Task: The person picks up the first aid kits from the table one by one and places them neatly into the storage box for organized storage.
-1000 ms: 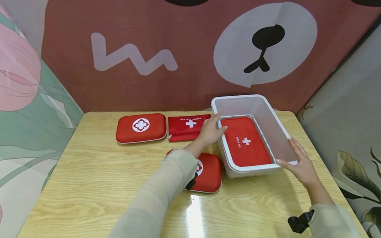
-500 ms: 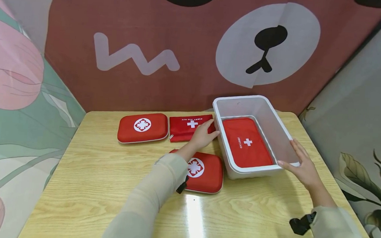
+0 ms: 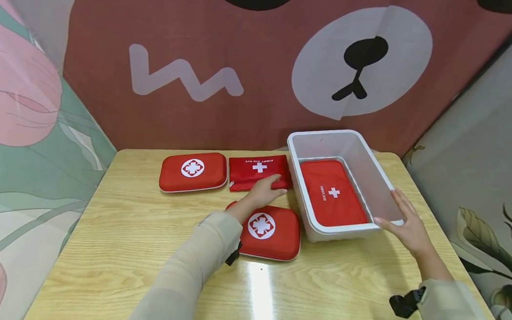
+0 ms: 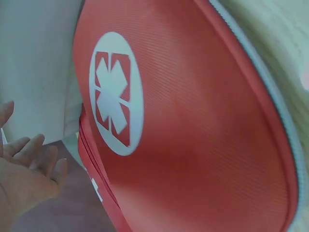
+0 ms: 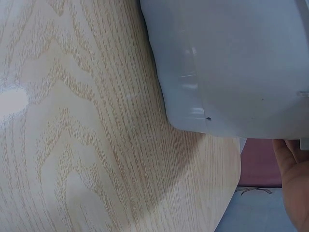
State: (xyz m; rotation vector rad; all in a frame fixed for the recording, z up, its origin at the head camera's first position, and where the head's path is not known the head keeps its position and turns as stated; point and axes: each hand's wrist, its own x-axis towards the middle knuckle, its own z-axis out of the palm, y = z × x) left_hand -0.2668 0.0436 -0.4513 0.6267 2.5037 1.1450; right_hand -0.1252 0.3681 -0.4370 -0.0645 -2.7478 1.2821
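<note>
A white plastic storage box stands on the table at right, with a red first aid pouch lying flat inside. My right hand holds the box's near right corner, thumb at the front rim and fingers along the right rim. In the right wrist view, the fingers meet the box wall. My left hand, fingers loose and holding nothing, is over the near edge of a flat red first aid kit pouch. Below that wrist lies a red zippered hard case, large in the left wrist view.
Another red hard case with a white emblem lies at the back left of the wooden table. Behind the table hangs a reddish-brown cloth with a cartoon print. A pale patterned cloth borders the right side.
My left hand has let go of the box's left rim and drawn back leftward and nearer, over the flat pouch. The right hand stays at the box corner.
</note>
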